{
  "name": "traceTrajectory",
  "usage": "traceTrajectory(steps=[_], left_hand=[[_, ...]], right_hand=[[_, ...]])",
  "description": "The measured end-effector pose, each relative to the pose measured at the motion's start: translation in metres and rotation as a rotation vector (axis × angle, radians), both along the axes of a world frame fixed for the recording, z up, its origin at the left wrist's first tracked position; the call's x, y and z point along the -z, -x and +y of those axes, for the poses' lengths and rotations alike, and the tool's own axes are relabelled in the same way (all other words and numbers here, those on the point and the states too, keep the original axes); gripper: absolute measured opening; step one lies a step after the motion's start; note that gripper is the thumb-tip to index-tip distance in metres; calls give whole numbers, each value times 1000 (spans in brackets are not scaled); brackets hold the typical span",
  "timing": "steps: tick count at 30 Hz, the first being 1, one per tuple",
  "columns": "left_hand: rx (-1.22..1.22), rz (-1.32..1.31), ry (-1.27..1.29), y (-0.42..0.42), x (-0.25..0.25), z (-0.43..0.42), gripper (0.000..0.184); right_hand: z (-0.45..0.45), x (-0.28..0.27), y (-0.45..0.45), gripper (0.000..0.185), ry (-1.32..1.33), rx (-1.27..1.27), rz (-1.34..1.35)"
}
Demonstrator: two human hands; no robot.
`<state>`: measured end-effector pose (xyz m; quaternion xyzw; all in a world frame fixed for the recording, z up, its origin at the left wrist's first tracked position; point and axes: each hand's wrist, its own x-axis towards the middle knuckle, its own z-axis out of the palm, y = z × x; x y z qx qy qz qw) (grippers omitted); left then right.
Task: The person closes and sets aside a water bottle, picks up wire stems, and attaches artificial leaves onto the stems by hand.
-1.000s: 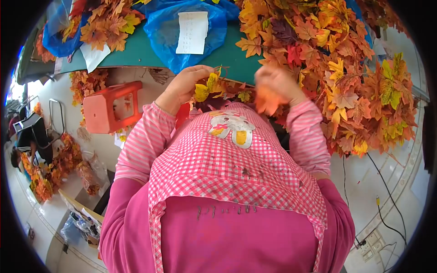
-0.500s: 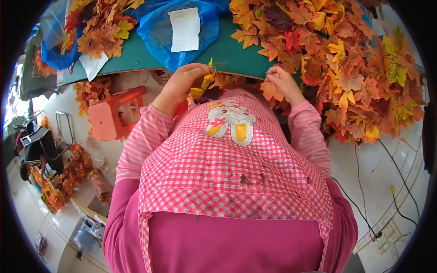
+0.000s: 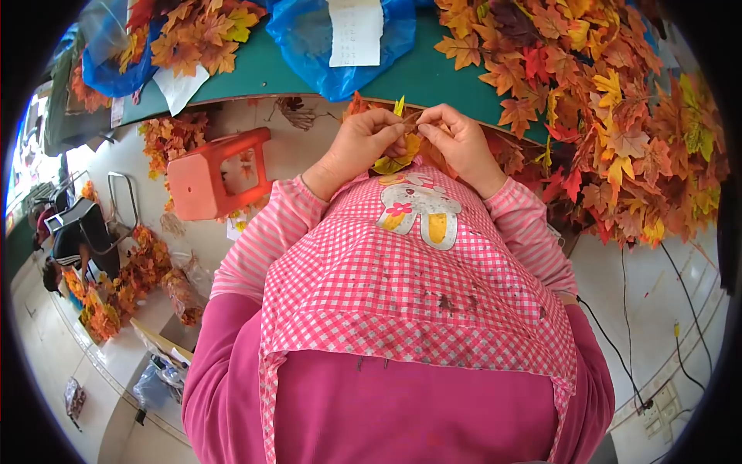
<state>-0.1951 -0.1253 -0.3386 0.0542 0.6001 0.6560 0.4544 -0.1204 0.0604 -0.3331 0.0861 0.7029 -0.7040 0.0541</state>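
Observation:
Both hands meet above my lap, close to the near edge of the green table (image 3: 232, 87). My left hand (image 3: 362, 143) is closed on a stem of artificial autumn leaves, with a yellow leaf (image 3: 398, 159) hanging just below its fingers. Pinched between thumb and forefinger, my right hand (image 3: 457, 147) holds the thin stem of an orange artificial leaf (image 3: 434, 157). That leaf hangs partly hidden behind the right fingers. The fingertips of the two hands nearly touch at the thin brown stems (image 3: 411, 121). Exactly how the stems cross is too small to tell.
A large heap of artificial leaves (image 3: 610, 131) spills over the table's right side. Blue plastic bags (image 3: 297, 46) and a paper slip (image 3: 355, 35) lie at the back. An orange stool (image 3: 197, 185) stands on the floor at left. Cables (image 3: 607, 325) run along the right.
My right hand has moved left with the orange leaf and now meets my left hand. The left hand keeps hold of its leaf stem. The whole view has shifted slightly.

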Motion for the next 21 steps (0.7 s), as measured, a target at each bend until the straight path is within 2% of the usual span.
traceTrajectory(steps=[11,15,18,20,21], left_hand=[[-60,86,24,-5,0,-26,13],[-91,97,23,-9,2,-32,13],[-30,110,79,-13,-3,-37,14],[-29,132,154,-16,-3,-42,15],[-21,140,189,-17,-2,-46,15]], right_hand=[[-30,9,6,6,42,-6,-15],[-41,3,5,7,-97,-23,-28],[-55,7,3,8,-216,35,37],[-65,-4,3,8,-423,30,150],[-67,-1,1,7,-400,-14,95]])
